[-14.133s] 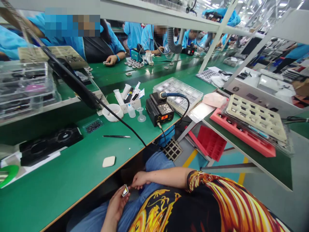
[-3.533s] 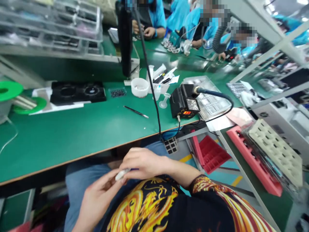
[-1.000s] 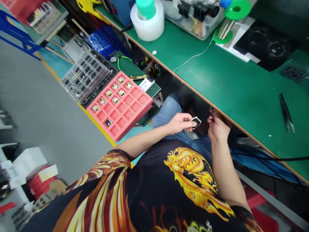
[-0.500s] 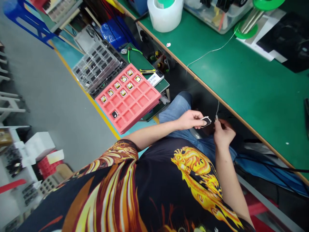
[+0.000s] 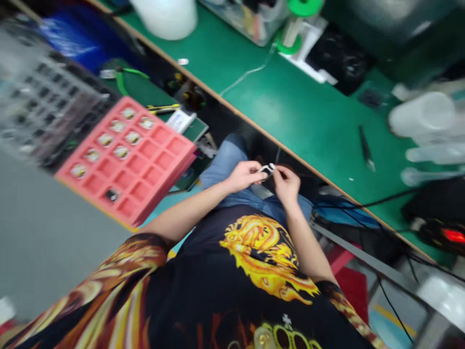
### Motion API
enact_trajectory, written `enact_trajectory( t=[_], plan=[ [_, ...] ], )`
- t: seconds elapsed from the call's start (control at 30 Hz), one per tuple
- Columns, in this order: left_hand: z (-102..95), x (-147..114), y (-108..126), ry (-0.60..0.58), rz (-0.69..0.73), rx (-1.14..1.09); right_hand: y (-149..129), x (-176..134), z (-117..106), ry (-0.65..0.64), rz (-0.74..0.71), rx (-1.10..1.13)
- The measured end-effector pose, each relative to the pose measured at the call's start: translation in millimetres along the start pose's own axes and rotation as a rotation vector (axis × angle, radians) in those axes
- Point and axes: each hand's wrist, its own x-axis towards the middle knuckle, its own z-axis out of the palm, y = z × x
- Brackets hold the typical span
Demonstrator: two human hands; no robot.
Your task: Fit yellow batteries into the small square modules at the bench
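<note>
Over my lap, my left hand (image 5: pixel 246 176) pinches a small rounded-square frame (image 5: pixel 268 169), pale-rimmed with a dark middle, resembling a watch case. My right hand (image 5: pixel 287 184) is closed, thumb and finger pinching a small white tip (image 5: pixel 272 166) at the frame's right edge. A thin cord (image 5: pixel 278 155) rises from there toward the table edge; where it leads is hidden. Tip and frame look to be touching, but blur hides whether they are joined. To the left, a pink foam tray (image 5: pixel 160 167) holds several small white-and-yellow parts (image 5: pixel 121 151) and one dark part (image 5: pixel 111 195).
A green worktable (image 5: pixel 308 131) runs diagonally ahead. On it are a green spool (image 5: pixel 289 42) with thin wire, a white roll (image 5: pixel 167 19), tweezers (image 5: pixel 366 148) and clear cups (image 5: pixel 421 116). Clear compartment trays (image 5: pixel 47 106) and green-handled pliers (image 5: pixel 123 80) lie left. Black cables cross at right.
My right hand has brought the white tip from apart up to the frame in my left hand. The whole view has swung rightward, showing more of the table's right side.
</note>
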Motion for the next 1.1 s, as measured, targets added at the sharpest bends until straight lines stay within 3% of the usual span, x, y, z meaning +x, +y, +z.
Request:
enact_trajectory(
  t=[0.2,0.53,0.7,0.83,0.93,1.1],
  plan=[
    [-4.1,8,-4,0.032,-0.042,0.007,0,1,5,-0.056,0.072,0.062],
    [2.2,13,-4,0.077,-0.054,0.011,-4,0,-1,-0.166,-0.032,-0.011],
    [-0.8,17,-9,0.137,-0.071,-0.039,6,-1,2,-0.111,0.108,-0.014],
    [-4.9,21,-16,0.211,-0.128,-0.130,35,-3,5,-0.103,0.211,-0.074],
    [-5.8,21,-20,0.236,-0.189,-0.200,62,-13,9,-0.221,0.261,-0.246],
    [-2.9,18,-25,0.240,-0.256,-0.255,95,-30,21,-0.595,0.303,-0.447]
  ],
)
